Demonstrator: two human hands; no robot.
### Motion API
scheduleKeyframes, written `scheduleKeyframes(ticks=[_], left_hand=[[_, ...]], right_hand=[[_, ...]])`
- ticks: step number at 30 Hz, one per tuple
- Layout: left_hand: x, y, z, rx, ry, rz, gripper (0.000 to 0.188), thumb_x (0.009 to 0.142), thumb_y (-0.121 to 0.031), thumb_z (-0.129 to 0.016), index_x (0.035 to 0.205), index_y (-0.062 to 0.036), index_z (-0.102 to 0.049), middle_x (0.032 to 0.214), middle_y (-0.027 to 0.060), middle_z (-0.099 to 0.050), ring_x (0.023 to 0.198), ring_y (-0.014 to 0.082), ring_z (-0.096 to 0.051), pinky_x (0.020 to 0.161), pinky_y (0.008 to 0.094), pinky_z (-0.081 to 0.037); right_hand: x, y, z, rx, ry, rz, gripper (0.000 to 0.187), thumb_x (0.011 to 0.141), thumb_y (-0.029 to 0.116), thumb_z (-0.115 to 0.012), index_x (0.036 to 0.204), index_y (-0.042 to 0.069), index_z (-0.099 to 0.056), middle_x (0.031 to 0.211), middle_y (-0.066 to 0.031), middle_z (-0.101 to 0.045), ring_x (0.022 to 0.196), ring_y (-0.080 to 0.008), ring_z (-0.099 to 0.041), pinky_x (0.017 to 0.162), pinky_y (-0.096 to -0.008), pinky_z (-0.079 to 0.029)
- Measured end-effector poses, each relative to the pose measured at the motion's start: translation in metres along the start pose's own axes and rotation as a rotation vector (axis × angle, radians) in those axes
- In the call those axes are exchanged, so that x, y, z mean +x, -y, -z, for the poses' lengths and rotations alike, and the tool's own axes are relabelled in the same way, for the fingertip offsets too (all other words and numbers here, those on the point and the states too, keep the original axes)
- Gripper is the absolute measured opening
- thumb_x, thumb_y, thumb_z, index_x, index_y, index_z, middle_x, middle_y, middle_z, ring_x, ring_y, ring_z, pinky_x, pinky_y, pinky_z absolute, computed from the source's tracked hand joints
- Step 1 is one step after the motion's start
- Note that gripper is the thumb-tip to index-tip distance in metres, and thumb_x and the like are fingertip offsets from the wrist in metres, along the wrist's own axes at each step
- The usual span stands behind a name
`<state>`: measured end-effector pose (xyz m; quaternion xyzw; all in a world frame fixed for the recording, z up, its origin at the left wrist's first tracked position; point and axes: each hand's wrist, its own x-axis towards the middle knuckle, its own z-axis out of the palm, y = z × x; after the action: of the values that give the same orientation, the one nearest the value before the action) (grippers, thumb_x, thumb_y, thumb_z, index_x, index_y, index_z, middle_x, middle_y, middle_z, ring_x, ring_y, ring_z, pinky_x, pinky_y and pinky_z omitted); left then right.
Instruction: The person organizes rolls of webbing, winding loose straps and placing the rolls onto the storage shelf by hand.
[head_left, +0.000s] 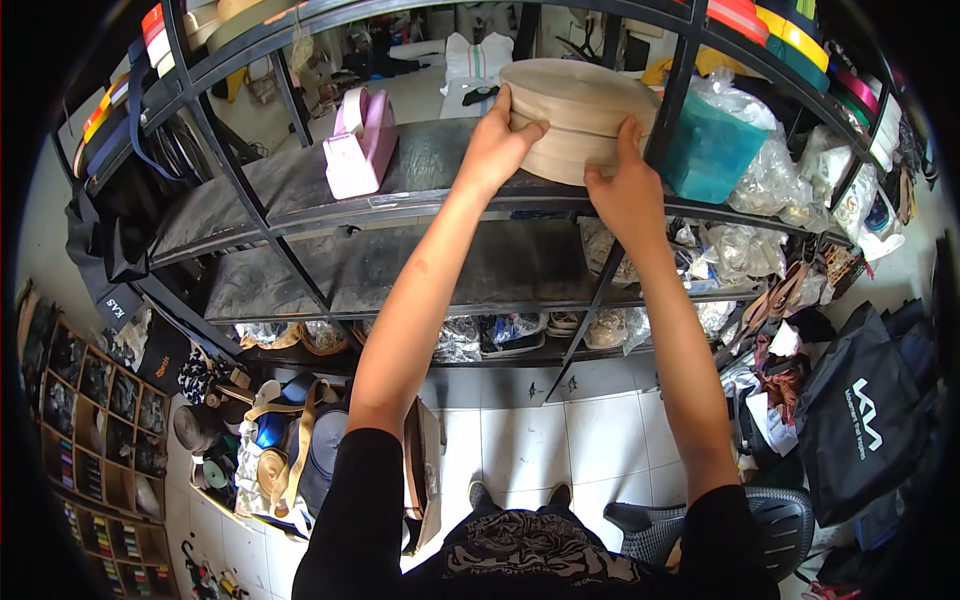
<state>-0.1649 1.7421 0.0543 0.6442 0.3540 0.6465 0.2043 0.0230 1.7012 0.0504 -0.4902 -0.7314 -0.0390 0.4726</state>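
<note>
Two wide beige webbing rolls [570, 115], stacked one on the other, sit on the upper black shelf [430, 160]. My left hand [500, 145] grips their left side, thumb across the front and fingers round the edge. On the right side my right hand [625, 190] presses against the rolls, its fingers partly hidden behind them. To the left on the same shelf stands a lilac tape dispenser [361, 145] with a roll of tape in it. A teal plastic bin [710, 140] filled with clear plastic bags is just right of my right hand.
Colourful ribbon rolls [790, 40] line the top rack. Lower shelves [470, 265] hold bagged items. A box of strap rolls [270, 460] stands on the floor at left, near a wooden cubby rack [100, 400]. At right are a dark chair [770, 530] and a black bag [860, 420].
</note>
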Motion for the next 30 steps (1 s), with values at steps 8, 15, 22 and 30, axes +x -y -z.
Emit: scheduleKeyframes(ticks=[8, 15, 22, 30], left_hand=[[-0.035, -0.037, 0.069, 0.394, -0.274, -0.077, 0.037, 0.086, -0.013, -0.062, 0.119, 0.0022, -0.059, 0.112, 0.0177, -0.066, 0.1, 0.0237, -0.065, 0.09, 0.0343, -0.048], [-0.073, -0.044, 0.141, 1.237, -0.644, -0.101, 0.074, 0.072, -0.034, -0.077, 0.133, -0.0068, -0.045, 0.131, 0.0182, -0.048, 0.116, 0.0362, -0.052, 0.097, 0.0443, -0.041], [-0.071, -0.024, 0.15, 0.84, -0.551, 0.211, 0.094, 0.061, -0.032, -0.087, 0.132, 0.0052, -0.037, 0.114, 0.0282, -0.058, 0.104, 0.0428, -0.059, 0.089, 0.0444, -0.048], [-0.064, -0.029, 0.14, 0.982, -0.622, 0.301, 0.06, 0.062, -0.03, -0.08, 0.102, 0.0037, -0.05, 0.102, 0.026, -0.063, 0.093, 0.0439, -0.063, 0.082, 0.0485, -0.05]], right_hand=[[-0.011, 0.003, 0.01, 0.156, 0.016, -0.023, 0.072, 0.08, 0.014, -0.061, 0.143, -0.002, -0.03, 0.14, -0.0289, -0.04, 0.089, -0.0372, -0.067, 0.083, -0.0407, -0.052], [-0.035, 0.04, -0.011, 0.245, -0.115, 0.078, 0.059, 0.081, 0.008, -0.06, 0.136, 0.001, -0.041, 0.135, -0.022, -0.05, 0.075, -0.0251, -0.069, 0.073, -0.0372, -0.054], [-0.046, 0.07, -0.04, 0.407, 0.045, 0.106, 0.055, 0.082, 0.011, -0.061, 0.134, 0.003, -0.045, 0.132, -0.0191, -0.053, 0.074, -0.0246, -0.069, 0.071, -0.0366, -0.055], [-0.057, 0.066, -0.051, 0.459, 0.083, 0.123, 0.053, 0.082, 0.012, -0.063, 0.132, 0.005, -0.048, 0.128, -0.0199, -0.056, 0.073, -0.0249, -0.069, 0.07, -0.0363, -0.055]])
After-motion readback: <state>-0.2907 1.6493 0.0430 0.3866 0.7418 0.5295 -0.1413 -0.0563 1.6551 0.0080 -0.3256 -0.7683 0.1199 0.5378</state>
